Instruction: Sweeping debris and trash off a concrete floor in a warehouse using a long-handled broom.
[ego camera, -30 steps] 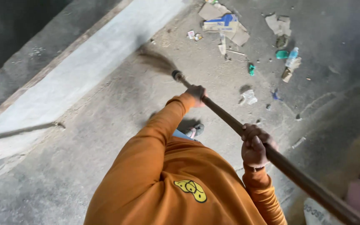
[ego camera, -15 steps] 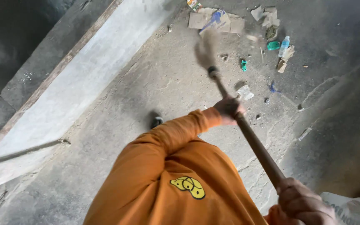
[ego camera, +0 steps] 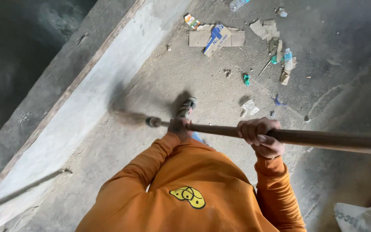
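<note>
Broom handle (ego camera: pixel 305 138) held level — left hand (ego camera: pixel 180 128) clamped near blurred broom head (ego camera: pixel 127 117), right hand (ego camera: pixel 260 136) clamped mid-shaft, scattered litter (ego camera: pixel 254 51) on concrete floor (ego camera: pixel 194 81) ahead.

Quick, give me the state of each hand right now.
Left hand: closed around the long brown wooden broom handle, near the bristle end.
Right hand: closed around the same handle, farther up.

broom: a long brown wooden stick (ego camera: pixel 323 138) with a bushy brush (ego camera: pixel 127 117) at one end
pose: it lies almost flat, running from right to left
brush end: blurry, low, close to the pale concrete ledge
grip: the left hand (ego camera: pixel 180 127) wraps the stick near the brush; the right hand (ego camera: pixel 260 136) wraps it farther along
</note>
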